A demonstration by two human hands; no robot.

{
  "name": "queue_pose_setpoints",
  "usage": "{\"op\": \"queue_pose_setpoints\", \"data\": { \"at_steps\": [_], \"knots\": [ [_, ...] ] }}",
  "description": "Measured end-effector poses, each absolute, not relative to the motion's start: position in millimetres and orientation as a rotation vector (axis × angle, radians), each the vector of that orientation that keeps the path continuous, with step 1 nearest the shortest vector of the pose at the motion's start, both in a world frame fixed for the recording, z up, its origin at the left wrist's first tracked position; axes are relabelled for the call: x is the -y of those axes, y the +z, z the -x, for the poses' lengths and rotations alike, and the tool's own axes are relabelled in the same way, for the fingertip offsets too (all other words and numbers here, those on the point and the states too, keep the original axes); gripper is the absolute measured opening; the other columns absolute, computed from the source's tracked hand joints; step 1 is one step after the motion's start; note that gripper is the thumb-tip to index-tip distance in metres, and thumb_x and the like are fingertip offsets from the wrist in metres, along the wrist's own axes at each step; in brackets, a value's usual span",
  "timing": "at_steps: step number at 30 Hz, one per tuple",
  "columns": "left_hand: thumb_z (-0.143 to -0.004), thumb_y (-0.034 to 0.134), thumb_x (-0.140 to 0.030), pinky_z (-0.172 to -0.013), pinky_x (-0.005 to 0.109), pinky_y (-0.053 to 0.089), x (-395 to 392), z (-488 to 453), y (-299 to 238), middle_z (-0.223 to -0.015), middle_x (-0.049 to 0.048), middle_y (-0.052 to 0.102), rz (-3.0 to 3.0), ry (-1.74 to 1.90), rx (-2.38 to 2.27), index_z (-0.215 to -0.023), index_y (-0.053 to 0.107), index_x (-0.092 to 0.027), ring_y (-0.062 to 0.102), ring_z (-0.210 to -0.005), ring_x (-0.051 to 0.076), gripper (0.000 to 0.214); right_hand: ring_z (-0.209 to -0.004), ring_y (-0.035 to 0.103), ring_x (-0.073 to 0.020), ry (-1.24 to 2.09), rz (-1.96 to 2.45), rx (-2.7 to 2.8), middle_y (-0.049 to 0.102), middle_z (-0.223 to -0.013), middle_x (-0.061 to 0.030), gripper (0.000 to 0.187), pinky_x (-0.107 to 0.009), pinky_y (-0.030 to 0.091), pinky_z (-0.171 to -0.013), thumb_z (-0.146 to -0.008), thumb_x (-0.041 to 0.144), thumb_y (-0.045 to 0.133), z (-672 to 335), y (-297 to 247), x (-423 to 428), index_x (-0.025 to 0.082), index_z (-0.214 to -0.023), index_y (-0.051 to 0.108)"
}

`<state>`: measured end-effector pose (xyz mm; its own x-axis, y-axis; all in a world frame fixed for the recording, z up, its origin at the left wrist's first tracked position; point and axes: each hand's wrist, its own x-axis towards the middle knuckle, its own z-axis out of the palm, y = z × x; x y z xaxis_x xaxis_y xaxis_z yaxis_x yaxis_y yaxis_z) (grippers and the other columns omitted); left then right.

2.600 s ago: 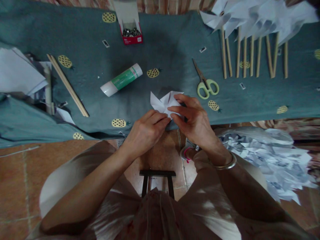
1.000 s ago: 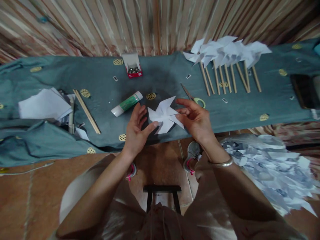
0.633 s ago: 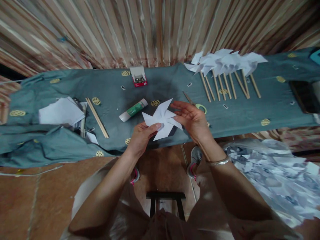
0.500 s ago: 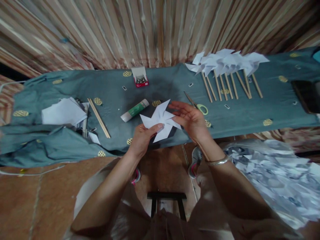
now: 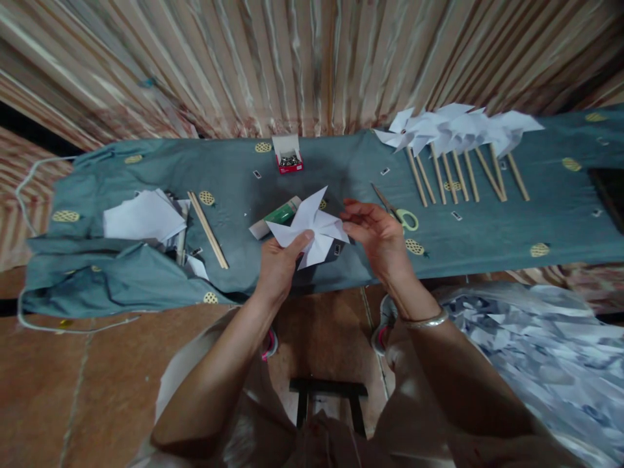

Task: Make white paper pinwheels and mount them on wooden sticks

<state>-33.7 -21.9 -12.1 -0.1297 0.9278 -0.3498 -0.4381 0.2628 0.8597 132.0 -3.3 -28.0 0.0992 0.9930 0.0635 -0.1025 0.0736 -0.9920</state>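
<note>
A white paper pinwheel head point(image 5: 319, 224) is pinched in my left hand point(image 5: 277, 263), with the thumb pressed on its middle. At its right edge is my right hand point(image 5: 383, 237), fingers half curled and apart from the thumb; whether a fingertip touches the paper I cannot tell. Just behind the pinwheel lies a green and white glue stick point(image 5: 277, 216), partly covered by a paper blade. Green-handled scissors point(image 5: 403, 218) rest to the right of my right hand.
A red box of metal pins point(image 5: 289, 159) stands open at the back. Finished pinwheels point(image 5: 453, 130) on sticks lie at the back right. On the left are loose sticks point(image 5: 207, 227) and a paper stack point(image 5: 143, 218). A bag of white paper pieces point(image 5: 541, 351) sits at lower right.
My right hand has drawn slightly away from the pinwheel's blade. My left hand still grips the pinwheel. The whole view has shifted, so the table things appear farther right.
</note>
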Motion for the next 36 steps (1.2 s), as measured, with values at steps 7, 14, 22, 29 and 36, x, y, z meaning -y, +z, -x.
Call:
{"op": "queue_pose_setpoints", "data": {
  "at_steps": [7, 14, 22, 29, 36],
  "knots": [
    [-0.061, 0.086, -0.033, -0.07, 0.025, 0.054, 19.4, 39.8, -12.6, -0.078, 0.0026, 0.077, -0.642, 1.331, -1.167, -0.075, 0.075, -0.016, 0.069, -0.07, 0.015, 0.025, -0.117, 0.063, -0.0221, 1.02, 1.163, 1.331, 0.064, -0.13, -0.006, 0.01, -0.039, 0.054, -0.096, -0.076, 0.031, 0.075, -129.0, -20.1, 12.2, 0.023, -0.08, 0.071],
    [-0.062, 0.087, -0.033, -0.071, 0.026, 0.054, 23.0, 36.4, -13.5, -0.079, 0.002, 0.077, -0.667, 1.304, -1.129, -0.077, 0.075, -0.016, 0.068, -0.071, 0.015, 0.025, -0.13, 0.055, -0.0254, 0.916, 1.224, 1.451, 0.06, -0.136, -0.008, 0.011, -0.045, 0.043, -0.11, -0.074, 0.03, 0.079, -119.7, -15.9, 19.6, 0.023, -0.079, 0.071],
    [-0.057, 0.088, -0.027, -0.073, 0.027, 0.054, 24.5, 37.7, -16.5, -0.077, 0.0009, 0.076, -0.683, 1.272, -1.104, -0.074, 0.076, -0.017, 0.068, -0.069, 0.014, 0.022, -0.127, 0.057, -0.0238, 0.994, 1.225, 1.388, 0.062, -0.134, -0.0035, 0.009, -0.042, 0.043, -0.11, -0.071, 0.023, 0.078, -122.8, -18.5, 18.7, 0.024, -0.071, 0.07],
    [-0.061, 0.083, -0.024, -0.078, 0.028, 0.054, 25.7, 38.6, -18.7, -0.082, -0.0002, 0.078, -0.769, 1.251, -1.149, -0.078, 0.078, -0.02, 0.068, -0.075, 0.015, 0.018, -0.122, 0.06, -0.0233, 1.093, 1.168, 1.338, 0.063, -0.133, -0.003, 0.008, -0.043, 0.044, -0.109, -0.07, 0.023, 0.079, -122.6, -15.8, 19.0, 0.023, -0.07, 0.071],
    [-0.065, 0.082, -0.027, -0.08, 0.029, 0.053, 27.0, 37.9, -17.2, -0.083, -0.0003, 0.078, -0.789, 1.236, -1.136, -0.078, 0.078, -0.021, 0.068, -0.076, 0.016, 0.015, -0.124, 0.06, -0.024, 1.141, 1.109, 1.321, 0.065, -0.13, -0.0046, 0.008, -0.044, 0.041, -0.111, -0.07, 0.02, 0.078, -120.3, -13.1, 19.2, 0.021, -0.067, 0.071]
  ]
}}
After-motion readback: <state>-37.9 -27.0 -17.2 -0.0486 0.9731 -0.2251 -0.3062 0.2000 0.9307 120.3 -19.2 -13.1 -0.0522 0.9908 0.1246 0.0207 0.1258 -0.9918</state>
